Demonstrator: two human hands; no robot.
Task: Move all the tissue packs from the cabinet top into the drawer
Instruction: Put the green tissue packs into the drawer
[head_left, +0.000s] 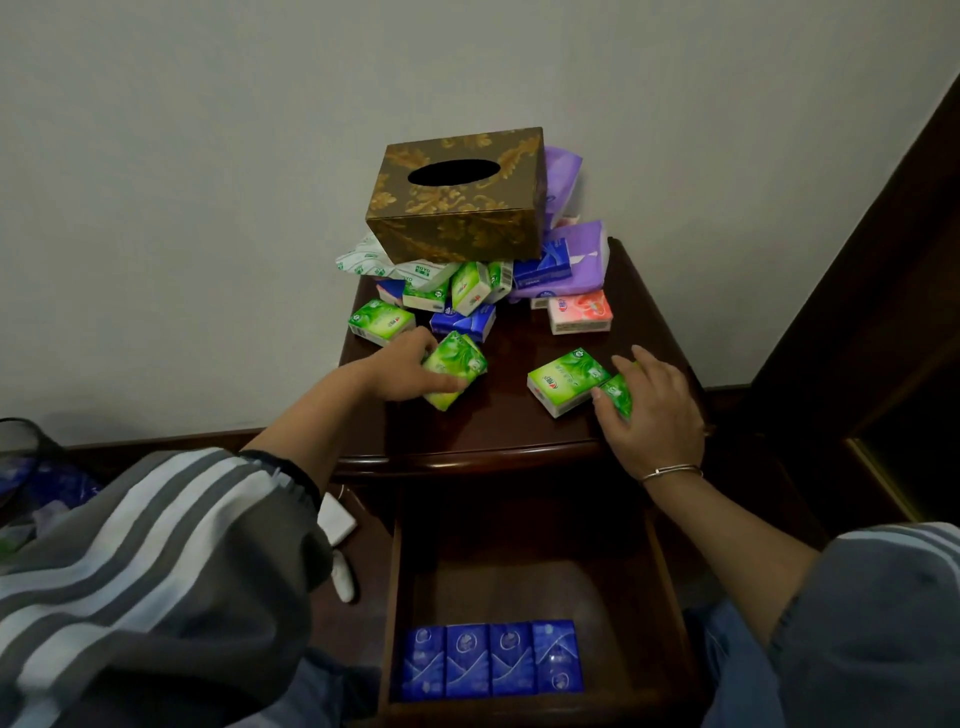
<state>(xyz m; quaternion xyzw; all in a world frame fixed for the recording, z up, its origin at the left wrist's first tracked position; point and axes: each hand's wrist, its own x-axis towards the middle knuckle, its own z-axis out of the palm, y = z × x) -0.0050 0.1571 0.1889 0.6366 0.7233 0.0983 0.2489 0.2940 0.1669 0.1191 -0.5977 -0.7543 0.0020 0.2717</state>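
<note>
Left hand (400, 371) grips a green plastic-wrapped tissue pack (457, 371) on the dark wooden cabinet top (519, 426); right hand (649, 415) seemingly pinches a second green pack (621, 397). We note four blue packs (491, 660) in the open drawer (519, 571); most are left above.

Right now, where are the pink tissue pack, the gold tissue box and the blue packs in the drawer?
pink tissue pack (581, 310): head view, its top face.
gold tissue box (457, 231): head view, its front wall.
blue packs in the drawer (491, 660): head view, middle of the row.
</note>
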